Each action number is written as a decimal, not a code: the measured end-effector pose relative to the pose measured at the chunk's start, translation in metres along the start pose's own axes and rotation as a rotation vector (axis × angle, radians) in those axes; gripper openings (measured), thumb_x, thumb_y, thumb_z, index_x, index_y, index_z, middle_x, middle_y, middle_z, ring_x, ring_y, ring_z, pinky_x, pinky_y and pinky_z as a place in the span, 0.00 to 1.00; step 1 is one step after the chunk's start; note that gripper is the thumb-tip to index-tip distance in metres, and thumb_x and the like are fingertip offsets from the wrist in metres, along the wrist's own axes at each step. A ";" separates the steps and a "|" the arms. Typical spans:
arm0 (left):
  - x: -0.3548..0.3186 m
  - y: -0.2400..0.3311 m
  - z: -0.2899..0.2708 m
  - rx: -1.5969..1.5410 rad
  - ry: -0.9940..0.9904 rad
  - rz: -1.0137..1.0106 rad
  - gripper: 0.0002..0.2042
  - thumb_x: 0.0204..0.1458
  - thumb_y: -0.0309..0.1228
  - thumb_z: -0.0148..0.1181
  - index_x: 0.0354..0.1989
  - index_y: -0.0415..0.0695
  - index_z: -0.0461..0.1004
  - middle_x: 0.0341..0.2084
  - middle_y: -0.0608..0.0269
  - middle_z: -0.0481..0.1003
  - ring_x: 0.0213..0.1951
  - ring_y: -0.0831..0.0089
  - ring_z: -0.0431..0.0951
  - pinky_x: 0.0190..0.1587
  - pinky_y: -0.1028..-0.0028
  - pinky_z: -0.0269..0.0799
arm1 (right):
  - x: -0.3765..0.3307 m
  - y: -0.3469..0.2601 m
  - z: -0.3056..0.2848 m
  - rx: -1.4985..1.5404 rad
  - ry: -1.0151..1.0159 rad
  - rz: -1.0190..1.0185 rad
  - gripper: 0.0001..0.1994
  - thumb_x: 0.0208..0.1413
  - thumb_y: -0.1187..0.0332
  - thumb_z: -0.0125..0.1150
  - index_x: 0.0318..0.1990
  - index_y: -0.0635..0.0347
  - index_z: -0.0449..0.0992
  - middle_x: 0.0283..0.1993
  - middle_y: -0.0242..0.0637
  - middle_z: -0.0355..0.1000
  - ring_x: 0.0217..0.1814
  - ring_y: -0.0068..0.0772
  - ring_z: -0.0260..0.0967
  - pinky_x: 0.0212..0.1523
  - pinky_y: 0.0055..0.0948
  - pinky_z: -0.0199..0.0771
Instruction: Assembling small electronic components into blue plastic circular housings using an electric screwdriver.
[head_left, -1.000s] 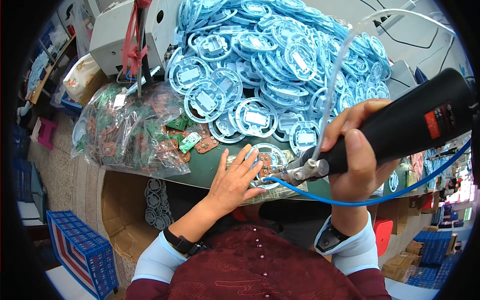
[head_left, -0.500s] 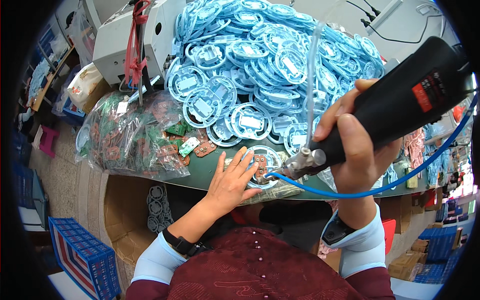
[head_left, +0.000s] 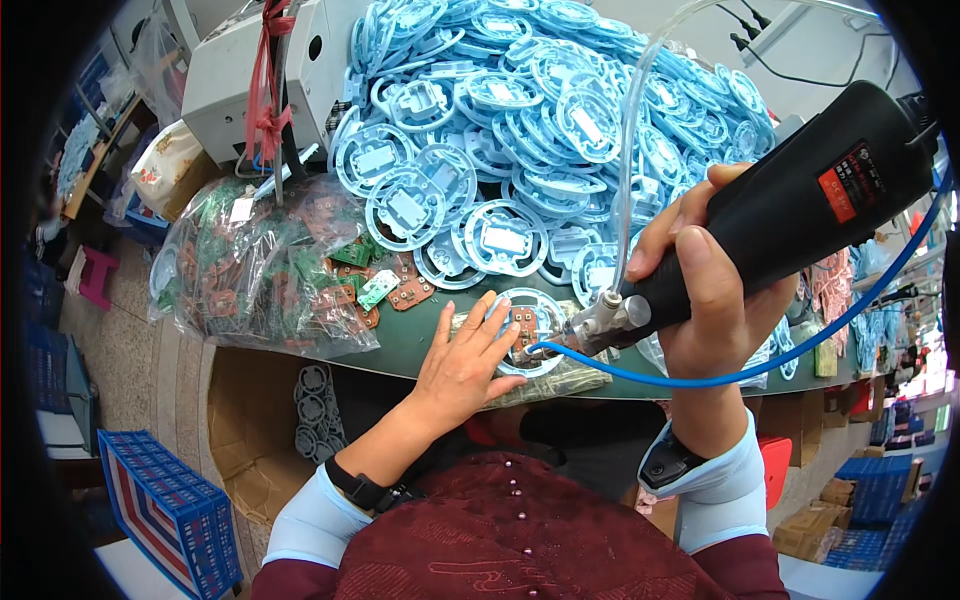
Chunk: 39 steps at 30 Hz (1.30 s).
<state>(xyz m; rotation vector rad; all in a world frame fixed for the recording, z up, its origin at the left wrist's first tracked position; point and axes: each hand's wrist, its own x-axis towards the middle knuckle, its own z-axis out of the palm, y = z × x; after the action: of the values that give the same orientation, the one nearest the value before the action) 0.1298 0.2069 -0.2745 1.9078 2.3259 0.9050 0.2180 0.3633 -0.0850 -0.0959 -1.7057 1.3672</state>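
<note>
The left hand (head_left: 462, 362) lies flat, fingers spread, pinning a pale blue round plastic frame (head_left: 528, 330) at the green table's (head_left: 405, 345) near edge. The right hand (head_left: 712, 290) grips a black powered screwdriver (head_left: 775, 225), tip on the frame. The fastening step seems under way; next calls for steady downward pressure. A clear plastic bag (head_left: 255, 270) holds small circuit boards.

Torso: dark maroon patterned top, row of small pearl-like buttons down centre front. Both forearms: pale blue sleeve covers with gathered cuffs. Left wrist: black watch band above cuff. Right cuff: dark strap or band partly tucked at edge, kind unclear. Left hand (head_left: 462, 362) and right hand (head_left: 712, 290) bare, no gloves.
</note>
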 end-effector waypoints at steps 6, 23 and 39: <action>0.001 -0.001 -0.001 -0.007 -0.024 -0.010 0.31 0.42 0.43 0.72 0.55 0.43 0.72 0.63 0.52 0.64 0.68 0.56 0.58 0.64 0.42 0.53 | -0.002 0.000 0.007 -0.009 0.015 0.047 0.19 0.51 0.76 0.54 0.51 0.70 0.63 0.32 0.40 0.65 0.25 0.32 0.70 0.27 0.27 0.71; 0.005 0.000 -0.011 0.003 -0.047 0.008 0.32 0.44 0.44 0.71 0.57 0.44 0.71 0.63 0.51 0.64 0.67 0.52 0.59 0.63 0.44 0.55 | 0.045 -0.004 -0.045 -0.253 0.172 -0.112 0.17 0.54 0.79 0.57 0.51 0.73 0.66 0.33 0.36 0.68 0.26 0.27 0.72 0.30 0.26 0.74; 0.000 -0.016 -0.032 -0.320 0.399 0.006 0.10 0.47 0.21 0.66 0.36 0.40 0.72 0.30 0.54 0.77 0.28 0.61 0.79 0.30 0.68 0.73 | -0.049 0.071 -0.186 -0.423 0.494 -0.001 0.09 0.62 0.76 0.57 0.48 0.64 0.69 0.41 0.33 0.68 0.38 0.21 0.70 0.43 0.23 0.75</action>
<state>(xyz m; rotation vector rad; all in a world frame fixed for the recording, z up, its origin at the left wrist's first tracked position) 0.1044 0.1918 -0.2544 1.7301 2.1725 1.6743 0.3401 0.4992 -0.1779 -0.6194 -1.5342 0.8650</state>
